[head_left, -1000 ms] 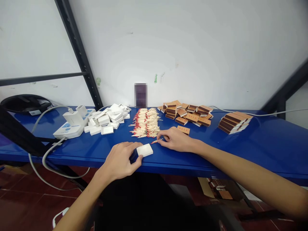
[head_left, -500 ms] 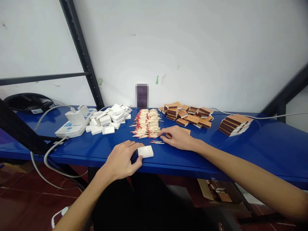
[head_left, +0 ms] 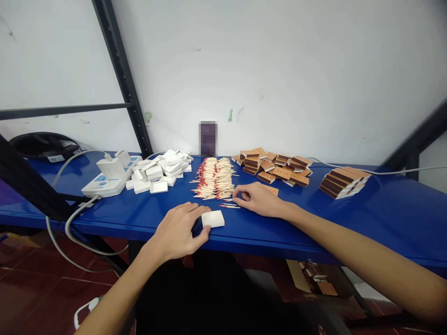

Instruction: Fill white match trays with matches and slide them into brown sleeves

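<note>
My left hand holds a small white matchbox tray at its left end, thumb in front and fingers behind, on the blue shelf. In front of the tray lie a few loose matches. My right hand rests at the near right edge of a big heap of red-tipped matches. Its thumb and fingertips are pinched together beside a match that seems to be between them. Part of an orange matchbox sleeve shows behind this hand.
White trays are piled at the left beside a power strip. Orange matchbox sleeves lie heaped right of the matches, and stacked matchboxes stand farther right. Black rack posts frame the blue shelf.
The view has shifted slightly. My right fingertips have drawn back a little from the heap, and a match now shows beside them. My left hand keeps its hold on the tray.
</note>
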Available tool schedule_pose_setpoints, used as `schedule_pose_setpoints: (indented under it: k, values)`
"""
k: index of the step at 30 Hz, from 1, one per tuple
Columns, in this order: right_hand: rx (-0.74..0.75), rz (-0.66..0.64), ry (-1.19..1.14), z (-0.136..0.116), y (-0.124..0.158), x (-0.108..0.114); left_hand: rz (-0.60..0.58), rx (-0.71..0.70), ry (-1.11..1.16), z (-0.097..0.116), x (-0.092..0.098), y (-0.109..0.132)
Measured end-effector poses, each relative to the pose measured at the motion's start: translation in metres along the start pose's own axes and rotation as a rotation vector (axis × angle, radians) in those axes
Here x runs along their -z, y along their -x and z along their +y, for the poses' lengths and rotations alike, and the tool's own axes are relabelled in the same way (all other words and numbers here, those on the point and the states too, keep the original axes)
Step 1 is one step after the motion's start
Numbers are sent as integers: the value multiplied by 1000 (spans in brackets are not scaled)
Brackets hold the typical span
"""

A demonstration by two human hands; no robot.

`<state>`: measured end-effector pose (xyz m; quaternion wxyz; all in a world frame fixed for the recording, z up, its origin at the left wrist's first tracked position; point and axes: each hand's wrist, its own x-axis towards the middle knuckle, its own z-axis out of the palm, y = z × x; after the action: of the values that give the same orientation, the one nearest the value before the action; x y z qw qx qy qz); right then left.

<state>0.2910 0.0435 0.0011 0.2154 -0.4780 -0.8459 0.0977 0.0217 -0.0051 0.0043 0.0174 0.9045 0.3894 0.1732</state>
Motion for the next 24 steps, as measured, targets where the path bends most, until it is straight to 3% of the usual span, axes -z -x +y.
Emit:
schedule_pose_setpoints:
  k: [9,24]
  values:
    - [7,-80,-154,-13,2,3,-8,3,5,0,-1,0]
    - [107,-98,-89,-14,3,5,-135,54,-20,2,0,-11]
